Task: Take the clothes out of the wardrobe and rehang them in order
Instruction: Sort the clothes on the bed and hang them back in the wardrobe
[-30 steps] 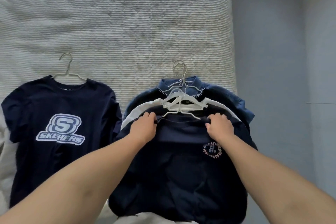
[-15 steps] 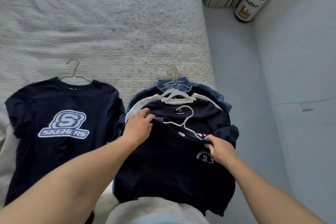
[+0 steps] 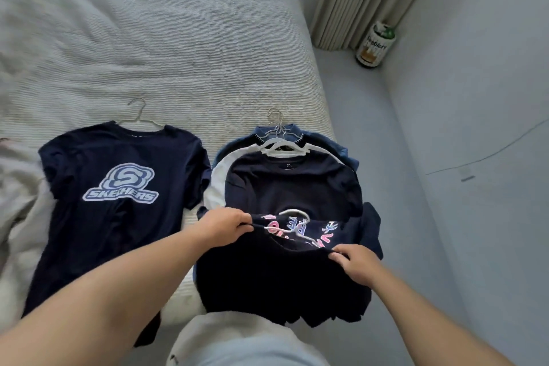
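A pile of hung clothes [image 3: 292, 178] lies near the bed's right edge: a plain navy shirt on top, white and blue garments under it, with wire and white hangers at the collar end. I hold a navy T-shirt [image 3: 276, 279] on a white hanger [image 3: 294, 214] lifted off the pile toward me, pink and blue lettering showing inside it. My left hand [image 3: 221, 227] pinches its left shoulder and my right hand [image 3: 356, 263] grips its right shoulder. A navy Skechers T-shirt [image 3: 118, 187] on a wire hanger lies flat to the left.
The bed [image 3: 154, 47] has a ribbed pale cover. A narrow grey floor strip [image 3: 371, 134] runs between the bed and the wall on the right. A bottle-shaped object [image 3: 375, 44] stands by the curtain in the far corner. Crumpled pale fabric lies at the left edge.
Both hands have pulled the top navy T-shirt off the pile and raised it toward me, exposing the plain navy shirt beneath. The view has tilted up to show the curtain and bottle.
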